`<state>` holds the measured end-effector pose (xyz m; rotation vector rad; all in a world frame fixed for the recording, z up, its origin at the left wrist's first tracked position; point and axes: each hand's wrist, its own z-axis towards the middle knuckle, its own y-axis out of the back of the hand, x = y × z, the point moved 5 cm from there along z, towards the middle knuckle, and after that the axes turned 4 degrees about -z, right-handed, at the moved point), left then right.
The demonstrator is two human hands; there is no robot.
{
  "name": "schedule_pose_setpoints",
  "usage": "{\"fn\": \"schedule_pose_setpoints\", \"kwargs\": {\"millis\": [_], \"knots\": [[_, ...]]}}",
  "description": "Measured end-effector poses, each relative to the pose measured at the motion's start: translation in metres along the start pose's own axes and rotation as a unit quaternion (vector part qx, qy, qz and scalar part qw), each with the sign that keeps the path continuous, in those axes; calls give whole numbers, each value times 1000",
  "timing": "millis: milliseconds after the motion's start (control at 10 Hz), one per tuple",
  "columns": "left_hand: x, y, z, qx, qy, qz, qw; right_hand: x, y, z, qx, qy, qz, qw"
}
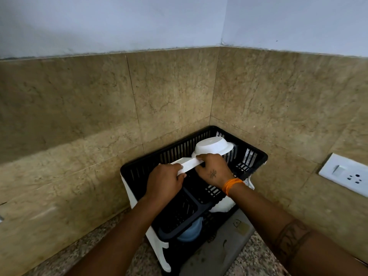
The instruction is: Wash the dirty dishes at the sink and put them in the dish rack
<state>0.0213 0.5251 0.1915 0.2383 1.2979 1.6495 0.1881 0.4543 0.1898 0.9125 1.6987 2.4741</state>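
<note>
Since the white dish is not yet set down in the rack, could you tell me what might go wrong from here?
1. Both hands, left hand and right hand, grip the white dish by its edge; if wet, it might slip.
2. It sits close to the upturned white bowl and could knock it.
3. The black dish rack stands raised on white legs, so a hard push might shift it.
</note>
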Motion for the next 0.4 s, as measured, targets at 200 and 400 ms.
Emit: {"fn": "schedule_pose_setpoints", "kwargs": {"millis": [200, 400], "knots": [[1, -2, 2, 23, 36, -23, 999, -9, -5, 4, -9, -5, -4, 1000], [-4, 10, 0, -4, 63, -115, 991, -5, 12, -11, -18, -35, 67, 997]]}}
